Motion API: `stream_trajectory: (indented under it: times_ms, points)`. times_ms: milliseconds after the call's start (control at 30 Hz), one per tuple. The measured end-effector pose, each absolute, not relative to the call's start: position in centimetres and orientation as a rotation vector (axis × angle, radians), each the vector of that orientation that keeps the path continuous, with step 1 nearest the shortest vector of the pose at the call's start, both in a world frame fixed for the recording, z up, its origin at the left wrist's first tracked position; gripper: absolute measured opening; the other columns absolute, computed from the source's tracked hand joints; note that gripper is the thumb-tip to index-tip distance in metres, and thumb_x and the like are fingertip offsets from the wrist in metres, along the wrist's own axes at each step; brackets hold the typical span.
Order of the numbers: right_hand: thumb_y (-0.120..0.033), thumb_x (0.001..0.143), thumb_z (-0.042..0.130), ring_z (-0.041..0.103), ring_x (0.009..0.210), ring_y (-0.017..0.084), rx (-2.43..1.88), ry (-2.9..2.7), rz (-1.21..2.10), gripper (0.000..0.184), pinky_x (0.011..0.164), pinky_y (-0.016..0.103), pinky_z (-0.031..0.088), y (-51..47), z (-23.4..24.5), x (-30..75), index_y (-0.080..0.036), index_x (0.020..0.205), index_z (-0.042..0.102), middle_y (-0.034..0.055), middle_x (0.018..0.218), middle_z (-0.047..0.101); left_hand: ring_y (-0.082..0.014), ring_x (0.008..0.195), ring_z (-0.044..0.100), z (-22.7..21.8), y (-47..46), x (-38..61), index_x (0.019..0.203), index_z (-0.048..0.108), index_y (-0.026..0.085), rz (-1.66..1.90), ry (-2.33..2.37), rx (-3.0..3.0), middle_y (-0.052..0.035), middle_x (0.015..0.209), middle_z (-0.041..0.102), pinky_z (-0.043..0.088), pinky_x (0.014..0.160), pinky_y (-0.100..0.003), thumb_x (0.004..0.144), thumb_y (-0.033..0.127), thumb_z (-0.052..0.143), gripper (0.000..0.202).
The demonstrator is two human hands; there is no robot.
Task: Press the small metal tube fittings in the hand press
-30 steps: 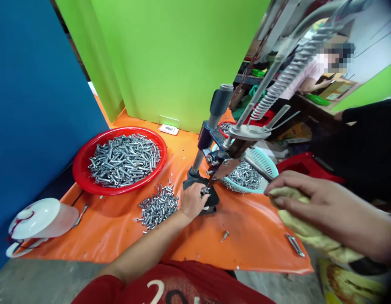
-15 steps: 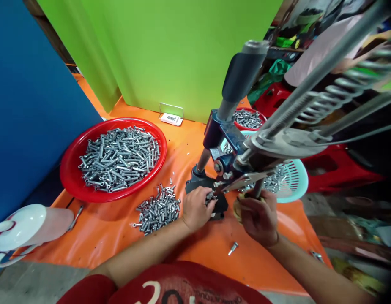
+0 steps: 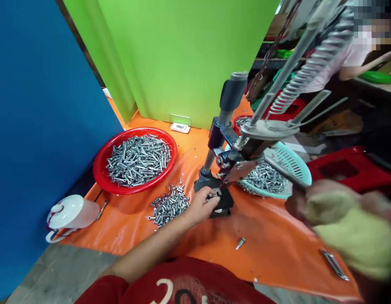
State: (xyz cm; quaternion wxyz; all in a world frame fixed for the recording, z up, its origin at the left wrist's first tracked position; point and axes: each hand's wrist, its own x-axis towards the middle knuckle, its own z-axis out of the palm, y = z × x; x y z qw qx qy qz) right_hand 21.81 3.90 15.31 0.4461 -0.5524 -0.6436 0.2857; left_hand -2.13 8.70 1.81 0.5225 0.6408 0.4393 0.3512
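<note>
My left hand (image 3: 204,206) is at the black base (image 3: 226,200) of a hand press (image 3: 228,137), with thumb and fingers pinched on a small metal part (image 3: 209,196), mostly hidden by the fingers. At the right, my right hand (image 3: 301,207) is smeared by motion and closed around the end of the press lever (image 3: 285,172). A yellowish cloth (image 3: 354,236) covers much of that hand. Beside my left wrist lies a pile of short metal bolts and sleeves (image 3: 170,207). A single bolt (image 3: 240,243) rests on the orange sheet nearer to me.
A red basin (image 3: 103,179) full of metal eye bolts stands at the left. Behind the press sits a pale green basket (image 3: 304,171) of metal parts. A lidded white jug (image 3: 70,213) is at the left edge. A person (image 3: 352,65) is in the right background.
My right hand has swung the lever outward to the right and up. My left hand stays at the press base, where fewer metal parts show in its fingers. The view has shifted.
</note>
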Motion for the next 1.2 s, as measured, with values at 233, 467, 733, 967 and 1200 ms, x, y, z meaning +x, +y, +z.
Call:
stream_trajectory:
  times_ms: [233, 467, 733, 967, 1200]
  points:
    - [-0.045, 0.083, 0.052, 0.034, 0.031, 0.007, -0.903, -1.041, 1.015, 0.026, 0.039, 0.027, 0.035, 10.9, 22.5, 18.0, -0.021, 0.075, 0.052, -0.007, 0.045, 0.038, -0.0205, 0.082, 0.062, 3.0, 10.4, -7.9, 0.091, 0.062, 0.018, 0.19, 1.609, 2.055, -0.0072, 0.086, 0.067, 0.045, 0.073, -0.029, 0.082, 0.027, 0.05, 0.018]
    - [-0.046, 0.086, 0.053, 0.046, 0.042, 0.008, -0.997, -0.964, 0.855, 0.03, 0.043, 0.023, 0.038, 10.0, 18.3, 17.1, -0.017, 0.092, 0.059, -0.0024, 0.053, 0.05, -0.023, 0.082, 0.062, 2.8, 9.7, -8.0, 0.081, 0.062, 0.016, 0.125, 1.65, 2.087, -0.0101, 0.083, 0.067, 0.044, 0.072, -0.031, 0.081, 0.024, 0.049, 0.015]
    - [-0.045, 0.072, 0.069, 0.058, 0.06, 0.012, -1.354, -1.286, 1.034, 0.033, 0.055, 0.023, 0.051, 3.4, 6.6, 13.4, -0.016, 0.086, 0.064, 0.0037, 0.073, 0.063, -0.0028, 0.035, 0.027, 4.7, 8.1, -5.0, 0.079, 0.044, 0.019, 0.679, 0.694, 0.815, 0.0058, 0.051, 0.05, 0.018, 0.038, -0.016, 0.075, 0.042, 0.06, 0.028]
    - [-0.049, 0.075, 0.064, 0.06, 0.067, 0.013, -1.414, -1.157, 1.113, 0.034, 0.064, 0.024, 0.053, 3.2, 2.9, 12.1, -0.016, 0.085, 0.064, 0.0043, 0.077, 0.064, -0.0029, 0.034, 0.033, 3.4, 6.6, -1.8, 0.09, 0.047, 0.018, 0.819, 0.643, 0.568, 0.0072, 0.05, 0.051, 0.019, 0.036, -0.014, 0.068, 0.031, 0.065, 0.031]
    - [-0.044, 0.081, 0.06, 0.061, 0.066, 0.014, -1.481, -1.404, 0.974, 0.027, 0.062, 0.025, 0.051, 3.1, 2.6, 13.7, -0.017, 0.084, 0.06, 0.0048, 0.076, 0.064, -0.0016, 0.034, 0.035, 2.9, 6.6, -1.6, 0.087, 0.053, 0.015, 0.846, 0.796, 0.79, 0.0033, 0.058, 0.059, 0.019, 0.036, -0.016, 0.065, 0.035, 0.07, 0.034]
